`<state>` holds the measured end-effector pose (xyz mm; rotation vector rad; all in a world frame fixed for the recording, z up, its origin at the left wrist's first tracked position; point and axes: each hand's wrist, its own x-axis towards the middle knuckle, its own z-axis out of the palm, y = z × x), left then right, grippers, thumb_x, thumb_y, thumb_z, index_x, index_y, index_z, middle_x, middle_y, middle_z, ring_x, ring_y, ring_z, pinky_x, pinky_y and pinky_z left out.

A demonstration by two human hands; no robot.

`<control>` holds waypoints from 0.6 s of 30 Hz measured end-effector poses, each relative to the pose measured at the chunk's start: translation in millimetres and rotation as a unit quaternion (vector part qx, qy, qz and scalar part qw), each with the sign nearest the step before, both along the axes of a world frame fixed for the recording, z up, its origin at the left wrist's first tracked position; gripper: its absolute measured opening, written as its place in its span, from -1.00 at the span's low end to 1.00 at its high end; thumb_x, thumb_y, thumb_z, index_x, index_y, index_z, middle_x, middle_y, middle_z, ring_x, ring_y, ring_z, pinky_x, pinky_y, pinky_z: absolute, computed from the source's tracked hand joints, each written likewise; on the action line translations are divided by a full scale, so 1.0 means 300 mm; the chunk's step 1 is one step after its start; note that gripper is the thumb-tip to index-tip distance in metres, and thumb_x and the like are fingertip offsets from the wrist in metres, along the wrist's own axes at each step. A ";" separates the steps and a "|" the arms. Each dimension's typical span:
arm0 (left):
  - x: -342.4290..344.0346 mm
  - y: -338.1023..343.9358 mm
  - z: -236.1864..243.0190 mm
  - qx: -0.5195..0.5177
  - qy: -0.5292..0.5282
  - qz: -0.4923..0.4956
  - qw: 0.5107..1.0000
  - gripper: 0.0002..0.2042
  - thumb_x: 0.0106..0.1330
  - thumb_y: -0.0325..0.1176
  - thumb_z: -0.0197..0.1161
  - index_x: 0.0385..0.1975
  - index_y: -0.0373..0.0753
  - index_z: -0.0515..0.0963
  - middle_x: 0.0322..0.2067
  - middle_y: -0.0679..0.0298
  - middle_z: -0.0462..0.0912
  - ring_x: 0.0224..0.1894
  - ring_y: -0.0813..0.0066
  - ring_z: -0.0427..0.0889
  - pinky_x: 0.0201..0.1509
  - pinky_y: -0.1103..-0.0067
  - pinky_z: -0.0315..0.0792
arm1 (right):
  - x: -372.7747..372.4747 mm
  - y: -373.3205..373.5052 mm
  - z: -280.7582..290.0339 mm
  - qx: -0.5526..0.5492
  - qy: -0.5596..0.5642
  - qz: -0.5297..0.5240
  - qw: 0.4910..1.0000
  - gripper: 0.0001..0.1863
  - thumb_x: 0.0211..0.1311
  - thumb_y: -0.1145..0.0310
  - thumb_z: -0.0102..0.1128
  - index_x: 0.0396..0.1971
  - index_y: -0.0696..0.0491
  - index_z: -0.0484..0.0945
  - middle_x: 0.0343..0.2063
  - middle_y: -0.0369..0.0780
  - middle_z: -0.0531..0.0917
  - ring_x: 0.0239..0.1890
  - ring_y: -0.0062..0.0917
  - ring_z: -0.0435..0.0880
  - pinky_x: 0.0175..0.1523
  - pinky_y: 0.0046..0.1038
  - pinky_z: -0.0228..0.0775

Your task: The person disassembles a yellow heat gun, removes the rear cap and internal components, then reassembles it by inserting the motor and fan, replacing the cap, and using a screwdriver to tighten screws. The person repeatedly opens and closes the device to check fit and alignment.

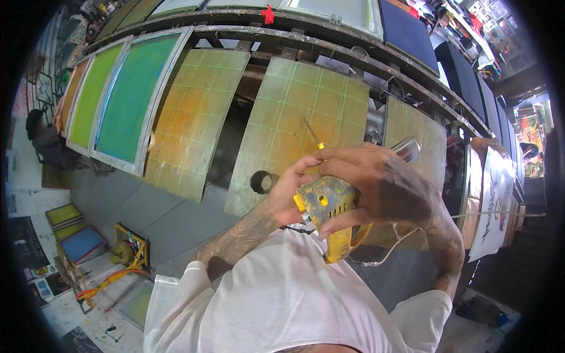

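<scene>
Right hand: right hand (385, 179) is wrapped over the power tool, thumb pressed along its near side.
Left hand: left hand (285, 187) is placed at the tool's left end, thumb and fingers curled; whether the tool or the screwdriver is gripped by it cannot be told.
Power tool: yellow-and-grey power tool (326, 203), paint-smeared, is held just in front of the white shirt (282, 294); yellow handle (338, 246) is pointed down toward the shirt.
Metal tube: silver metal tube (407, 149) is seen past the right hand, up and right of the tool; the join is hidden.
Screwdriver: screwdriver (320, 145) with yellow handle end is seen at the fingertips, beyond the tool, shank tilted away; which hand it is held by cannot be told.
Cord: pale cord (402, 240) is looped to the right of the tool.
Dark cup: dark cup-like piece (261, 182) is set on the middle board, left of the tool.
Boards: middle board (288, 100), grid-lined, is laid beyond the tool; orange-stained board (191, 112) is farther left, right-hand board (415, 129) to the right.
Screens: green screen (135, 97) and lime screen (100, 97) are lined up well left of the tool.
Red cloth: red cloth (268, 15) is hung far beyond the tool.
</scene>
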<state>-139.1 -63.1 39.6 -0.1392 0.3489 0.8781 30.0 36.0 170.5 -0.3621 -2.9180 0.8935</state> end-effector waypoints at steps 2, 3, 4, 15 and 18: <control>-0.043 -0.008 0.004 0.019 0.027 0.022 0.999 -0.17 0.52 0.32 -0.05 0.46 -0.33 0.25 0.34 0.00 0.49 0.40 0.12 0.48 0.52 0.19 0.33 | 0.006 0.024 -0.033 0.026 -0.057 -0.043 0.997 -0.18 -0.23 -0.16 0.73 -0.07 0.14 0.64 -0.09 -0.07 0.72 -0.07 -0.13 0.75 0.07 -0.19 0.58; -0.059 -0.035 -0.003 0.064 -0.026 0.048 0.996 -0.15 0.48 0.31 0.06 0.49 -0.34 0.21 0.36 0.00 0.46 0.42 0.14 0.45 0.54 0.21 0.30 | 0.019 0.033 -0.053 0.035 -0.084 -0.059 0.994 -0.20 -0.21 -0.16 0.72 -0.08 0.14 0.65 -0.14 -0.10 0.74 -0.11 -0.13 0.76 0.04 -0.19 0.59; -0.067 -0.061 -0.006 0.108 -0.078 0.075 0.988 -0.11 0.44 0.30 0.16 0.51 -0.34 0.18 0.38 0.01 0.43 0.45 0.16 0.42 0.56 0.22 0.27 | 0.023 0.033 -0.076 0.031 -0.052 -0.051 0.997 -0.20 -0.22 -0.16 0.72 -0.07 0.13 0.65 -0.16 -0.11 0.73 -0.14 -0.14 0.76 0.00 -0.19 0.59; 0.007 -0.135 0.068 0.306 0.445 0.100 0.835 -0.08 0.17 -0.04 0.63 0.42 -0.32 0.23 0.15 0.06 0.54 0.25 0.34 0.56 0.38 0.36 0.45 | 0.050 0.000 -0.090 0.066 0.075 -0.022 0.995 -0.16 -0.30 -0.06 0.72 0.02 0.11 0.64 -0.22 -0.12 0.72 -0.22 -0.14 0.74 -0.07 -0.19 0.59; 0.004 -0.119 0.033 0.318 0.513 0.118 0.789 -0.22 0.23 -0.11 0.54 0.35 -0.35 0.32 0.06 0.09 0.61 0.17 0.38 0.60 0.31 0.41 0.47 | 0.052 -0.001 -0.125 0.067 0.025 -0.055 0.996 -0.17 -0.24 -0.08 0.71 0.04 0.11 0.64 -0.22 -0.10 0.71 -0.18 -0.13 0.73 -0.04 -0.18 0.58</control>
